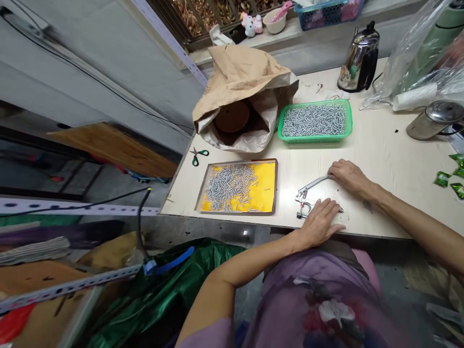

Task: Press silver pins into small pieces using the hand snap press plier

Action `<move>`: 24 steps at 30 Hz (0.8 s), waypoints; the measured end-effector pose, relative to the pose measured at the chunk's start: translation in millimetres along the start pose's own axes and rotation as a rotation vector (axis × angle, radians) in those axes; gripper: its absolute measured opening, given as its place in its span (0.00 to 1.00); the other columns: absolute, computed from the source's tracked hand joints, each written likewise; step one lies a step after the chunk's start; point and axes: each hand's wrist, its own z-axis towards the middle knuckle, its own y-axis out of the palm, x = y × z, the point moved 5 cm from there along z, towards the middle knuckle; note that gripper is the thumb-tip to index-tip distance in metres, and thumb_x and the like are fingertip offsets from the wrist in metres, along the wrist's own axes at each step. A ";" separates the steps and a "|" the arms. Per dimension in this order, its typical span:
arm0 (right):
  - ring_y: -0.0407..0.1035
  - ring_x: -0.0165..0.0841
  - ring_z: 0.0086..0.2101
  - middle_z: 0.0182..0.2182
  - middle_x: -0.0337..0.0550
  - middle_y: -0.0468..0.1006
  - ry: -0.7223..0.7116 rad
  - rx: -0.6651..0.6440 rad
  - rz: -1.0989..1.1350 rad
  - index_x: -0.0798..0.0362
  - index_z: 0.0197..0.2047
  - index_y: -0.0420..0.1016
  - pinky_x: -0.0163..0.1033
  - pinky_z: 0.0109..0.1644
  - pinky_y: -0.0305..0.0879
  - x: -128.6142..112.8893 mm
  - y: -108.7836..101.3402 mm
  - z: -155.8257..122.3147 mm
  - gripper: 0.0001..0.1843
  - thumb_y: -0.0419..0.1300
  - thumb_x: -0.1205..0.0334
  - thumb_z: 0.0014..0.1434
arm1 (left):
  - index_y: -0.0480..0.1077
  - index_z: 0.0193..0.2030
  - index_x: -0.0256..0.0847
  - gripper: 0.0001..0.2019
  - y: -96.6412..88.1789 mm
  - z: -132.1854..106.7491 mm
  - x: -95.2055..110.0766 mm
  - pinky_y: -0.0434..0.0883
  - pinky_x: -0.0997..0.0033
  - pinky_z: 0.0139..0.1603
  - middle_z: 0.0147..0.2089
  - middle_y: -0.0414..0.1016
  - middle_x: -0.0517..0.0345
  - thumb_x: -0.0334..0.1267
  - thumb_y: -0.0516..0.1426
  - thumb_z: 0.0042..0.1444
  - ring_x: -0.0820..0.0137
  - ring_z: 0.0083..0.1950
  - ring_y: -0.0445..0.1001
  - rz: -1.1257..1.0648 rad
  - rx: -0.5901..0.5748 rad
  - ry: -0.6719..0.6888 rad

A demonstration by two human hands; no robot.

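A small metal hand press (304, 207) with a long lever (313, 184) stands on the table near its front edge. My right hand (348, 177) is closed around the lever's far end, which is raised at a slant. My left hand (321, 223) rests beside the press at the table edge, fingers stretched out and thumb apart, covering part of its base. A small pointed metal piece shows just past its fingertips. To the left, a shallow tray (266, 188) with a yellow bottom holds a heap of small silvery metal pieces.
A green basket (315, 138) full of similar metal pieces stands behind the press. Beside it are an open brown paper sack (246, 72) and green-handled scissors (195, 157). A kettle (357, 63), a metal pot (422, 124) and green wrapped packets (442, 179) lie to the right.
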 end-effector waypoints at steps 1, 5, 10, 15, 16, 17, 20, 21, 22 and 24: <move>0.64 0.39 0.37 0.35 0.50 0.77 0.023 -0.002 -0.026 0.54 0.36 0.76 0.42 0.39 0.56 -3.1 -2.3 5.4 0.13 0.50 0.66 0.65 | 0.60 0.64 0.36 0.27 -1.7 1.5 0.2 0.55 0.44 0.71 0.66 0.64 0.37 0.51 0.52 0.65 0.54 0.71 0.57 -0.013 0.002 -0.008; 0.64 0.38 0.39 0.39 0.49 0.77 -0.078 -0.054 -0.022 0.52 0.39 0.78 0.41 0.38 0.55 -47.4 -9.1 17.3 0.12 0.53 0.70 0.63 | 0.59 0.66 0.35 0.30 -8.0 2.4 4.7 0.58 0.45 0.69 0.66 0.64 0.36 0.51 0.54 0.63 0.53 0.71 0.58 -0.049 0.000 0.025; 0.64 0.39 0.46 0.41 0.45 0.76 -0.514 -0.096 0.079 0.49 0.32 0.79 0.42 0.42 0.57 -116.6 2.4 12.9 0.06 0.61 0.64 0.61 | 0.67 0.60 0.41 0.20 -23.5 -34.9 4.3 0.75 0.57 0.52 0.53 0.75 0.43 0.46 0.53 0.65 0.59 0.54 0.74 -0.037 0.014 0.127; 0.64 0.40 0.51 0.44 0.45 0.77 -0.603 0.043 0.064 0.52 0.32 0.77 0.43 0.45 0.59 -128.2 20.1 14.3 0.08 0.58 0.68 0.62 | 0.72 0.50 0.40 0.12 -90.2 -78.5 -70.5 0.74 0.62 0.45 0.41 0.76 0.48 0.36 0.49 0.67 0.65 0.43 0.74 0.217 0.320 -0.174; 0.66 0.37 0.48 0.42 0.45 0.77 -0.590 0.067 0.074 0.52 0.34 0.76 0.41 0.44 0.59 -127.2 20.2 16.1 0.09 0.56 0.69 0.63 | 0.72 0.49 0.40 0.12 -102.7 -82.7 -89.5 0.74 0.62 0.45 0.41 0.75 0.49 0.34 0.49 0.67 0.65 0.42 0.73 0.279 0.364 -0.255; 0.67 0.35 0.44 0.40 0.44 0.77 -0.558 0.098 0.095 0.52 0.36 0.75 0.40 0.42 0.60 -124.6 17.6 19.4 0.10 0.54 0.70 0.64 | 0.72 0.48 0.40 0.12 -111.5 -84.2 -106.8 0.73 0.62 0.46 0.41 0.75 0.49 0.33 0.49 0.67 0.65 0.42 0.72 0.326 0.368 -0.312; 0.67 0.33 0.37 0.34 0.44 0.76 -0.375 0.270 0.199 0.52 0.38 0.73 0.39 0.41 0.62 -105.0 -10.7 39.9 0.12 0.49 0.68 0.67 | 0.72 0.45 0.42 0.10 -118.8 -77.0 -144.5 0.73 0.64 0.46 0.42 0.74 0.52 0.30 0.51 0.65 0.65 0.43 0.71 0.408 0.251 -0.371; 0.68 0.33 0.36 0.34 0.44 0.75 -0.300 0.346 0.238 0.52 0.38 0.72 0.39 0.41 0.63 -94.5 -26.2 50.0 0.12 0.48 0.67 0.67 | 0.72 0.44 0.42 0.09 -116.9 -73.4 -151.9 0.72 0.65 0.46 0.41 0.73 0.53 0.30 0.51 0.64 0.65 0.43 0.70 0.421 0.201 -0.372; 0.68 0.34 0.37 0.34 0.45 0.75 -0.225 0.419 0.272 0.52 0.38 0.71 0.39 0.41 0.64 -82.5 -43.3 61.4 0.12 0.47 0.66 0.68 | 0.72 0.43 0.42 0.09 -114.4 -70.4 -157.0 0.72 0.65 0.46 0.41 0.73 0.54 0.30 0.51 0.64 0.65 0.43 0.70 0.430 0.159 -0.372; 0.69 0.36 0.38 0.35 0.47 0.75 -0.094 0.521 0.308 0.52 0.39 0.71 0.41 0.42 0.66 -56.9 -77.4 86.0 0.12 0.47 0.66 0.67 | 0.71 0.41 0.41 0.09 -109.5 -67.0 -161.4 0.71 0.65 0.45 0.40 0.72 0.53 0.30 0.50 0.64 0.65 0.44 0.70 0.442 0.106 -0.376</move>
